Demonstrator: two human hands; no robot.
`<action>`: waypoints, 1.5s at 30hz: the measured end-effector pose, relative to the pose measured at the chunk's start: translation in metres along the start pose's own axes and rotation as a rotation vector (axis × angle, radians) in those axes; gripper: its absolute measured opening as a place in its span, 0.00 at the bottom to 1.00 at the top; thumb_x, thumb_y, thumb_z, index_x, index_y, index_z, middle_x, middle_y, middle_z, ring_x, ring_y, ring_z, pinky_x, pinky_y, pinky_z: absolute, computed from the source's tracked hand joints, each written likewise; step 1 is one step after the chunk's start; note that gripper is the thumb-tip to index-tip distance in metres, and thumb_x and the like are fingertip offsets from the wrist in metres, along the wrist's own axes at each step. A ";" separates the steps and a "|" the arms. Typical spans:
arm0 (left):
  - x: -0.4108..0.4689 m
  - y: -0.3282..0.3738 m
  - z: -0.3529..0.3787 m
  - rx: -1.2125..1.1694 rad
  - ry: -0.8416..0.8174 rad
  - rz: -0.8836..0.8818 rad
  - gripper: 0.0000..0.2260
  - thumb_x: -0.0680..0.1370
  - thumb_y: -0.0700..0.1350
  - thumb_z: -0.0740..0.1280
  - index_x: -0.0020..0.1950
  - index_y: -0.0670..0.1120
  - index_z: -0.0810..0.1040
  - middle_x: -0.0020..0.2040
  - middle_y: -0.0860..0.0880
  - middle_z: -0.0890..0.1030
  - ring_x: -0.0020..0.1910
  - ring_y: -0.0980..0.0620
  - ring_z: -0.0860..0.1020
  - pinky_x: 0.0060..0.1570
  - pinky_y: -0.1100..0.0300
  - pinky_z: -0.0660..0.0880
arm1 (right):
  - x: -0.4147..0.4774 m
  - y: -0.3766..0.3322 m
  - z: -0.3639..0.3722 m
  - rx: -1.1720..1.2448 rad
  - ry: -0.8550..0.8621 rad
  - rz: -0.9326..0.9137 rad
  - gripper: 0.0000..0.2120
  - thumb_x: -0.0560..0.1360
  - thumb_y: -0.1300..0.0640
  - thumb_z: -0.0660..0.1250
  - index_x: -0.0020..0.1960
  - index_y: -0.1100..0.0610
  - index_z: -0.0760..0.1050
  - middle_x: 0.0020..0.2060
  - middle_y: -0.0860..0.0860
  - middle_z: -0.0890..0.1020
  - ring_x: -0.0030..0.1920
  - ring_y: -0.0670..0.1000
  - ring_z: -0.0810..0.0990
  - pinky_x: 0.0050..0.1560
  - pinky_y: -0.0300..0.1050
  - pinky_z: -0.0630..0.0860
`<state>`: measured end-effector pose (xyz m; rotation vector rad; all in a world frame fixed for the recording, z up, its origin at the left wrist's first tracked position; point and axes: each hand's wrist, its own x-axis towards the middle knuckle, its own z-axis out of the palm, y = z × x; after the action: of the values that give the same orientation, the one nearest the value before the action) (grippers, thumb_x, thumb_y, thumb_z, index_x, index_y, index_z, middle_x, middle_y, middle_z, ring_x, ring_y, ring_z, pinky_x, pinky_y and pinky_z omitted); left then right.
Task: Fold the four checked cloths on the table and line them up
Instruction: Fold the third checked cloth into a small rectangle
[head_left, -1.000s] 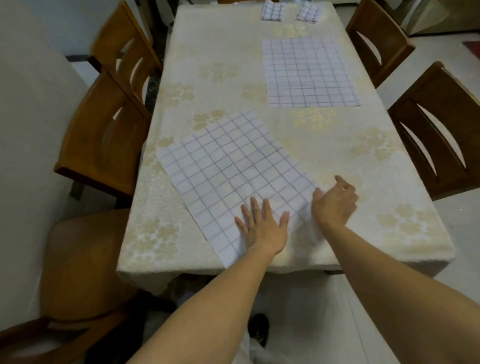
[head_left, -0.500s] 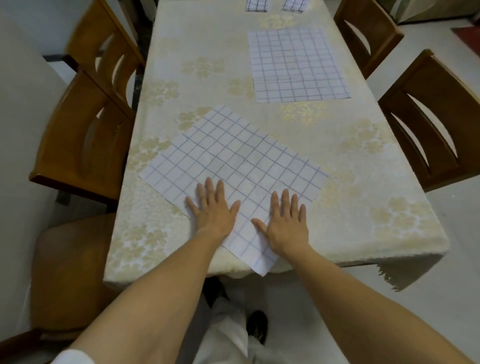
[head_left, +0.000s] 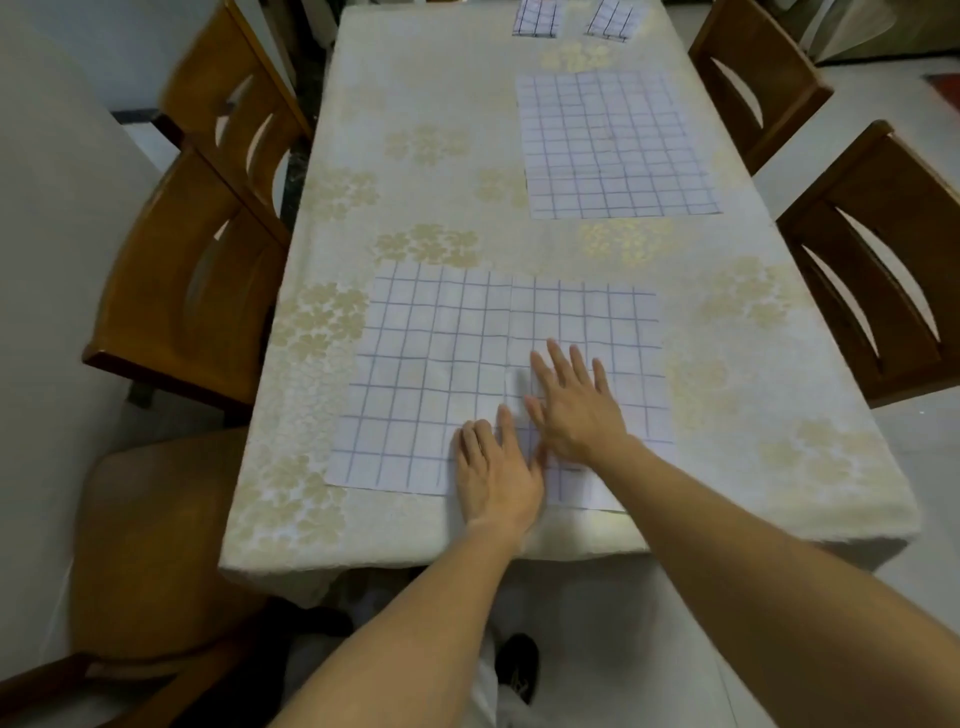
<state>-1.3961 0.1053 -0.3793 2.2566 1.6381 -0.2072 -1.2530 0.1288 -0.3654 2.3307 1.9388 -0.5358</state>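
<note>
I see the near cloth (head_left: 467, 364) spread flat at the table's (head_left: 415, 130) near edge, my left hand (head_left: 496, 473) and right hand (head_left: 574, 410) pressing it open-palmed, a second cloth (head_left: 613, 145) unfolded toward the right edge, and two folded cloths (head_left: 535, 18) (head_left: 610, 21) at the far edge.

Wooden chairs (head_left: 182, 291) flank the table (head_left: 415, 104) (pale floral covering).

Far folded cloths (head_left: 536, 20), tops off-frame.
</note>
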 end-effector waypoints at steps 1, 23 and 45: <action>0.002 -0.001 -0.001 -0.014 0.028 0.009 0.35 0.81 0.63 0.41 0.83 0.46 0.50 0.78 0.37 0.62 0.77 0.39 0.60 0.79 0.44 0.53 | -0.001 -0.008 0.007 0.046 0.017 0.006 0.31 0.84 0.40 0.43 0.82 0.51 0.39 0.81 0.52 0.38 0.81 0.56 0.37 0.79 0.59 0.38; 0.164 -0.043 -0.028 0.146 0.027 0.313 0.28 0.83 0.65 0.41 0.82 0.60 0.37 0.83 0.57 0.37 0.82 0.49 0.37 0.78 0.40 0.36 | 0.081 0.018 0.018 0.115 0.090 0.101 0.30 0.83 0.37 0.37 0.82 0.47 0.36 0.80 0.46 0.36 0.80 0.52 0.35 0.79 0.56 0.35; 0.235 -0.152 -0.063 0.133 0.117 0.191 0.32 0.79 0.71 0.37 0.82 0.63 0.39 0.82 0.58 0.36 0.82 0.49 0.39 0.79 0.42 0.39 | 0.076 0.084 0.009 0.091 0.085 0.308 0.37 0.79 0.32 0.35 0.82 0.49 0.36 0.81 0.47 0.36 0.80 0.53 0.33 0.79 0.59 0.38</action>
<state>-1.4681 0.3795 -0.4236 2.5525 1.4903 -0.1426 -1.1629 0.1807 -0.4108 2.6807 1.5681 -0.5148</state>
